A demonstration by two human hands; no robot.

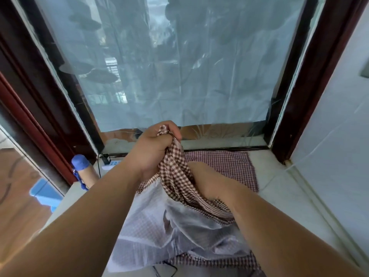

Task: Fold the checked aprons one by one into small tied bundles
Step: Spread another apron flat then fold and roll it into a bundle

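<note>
A brown-and-white checked apron (177, 176) hangs bunched between my two hands above the sill. My left hand (153, 148) grips its upper end in a fist, with a tuft of cloth sticking out at the top. My right hand (207, 180) is lower and closes round the gathered cloth, its fingers hidden in the folds. The apron's pale lining (159, 226) spills down below the hands. A second checked apron (225, 164), with finer purple checks, lies flat on the sill behind.
The stone sill (279, 192) runs along a large window (169, 66) with a dark wooden frame (299, 86). A blue-capped bottle (81, 168) and a power strip (111, 162) sit at the sill's left end. A blue object (46, 192) lies on the floor at left.
</note>
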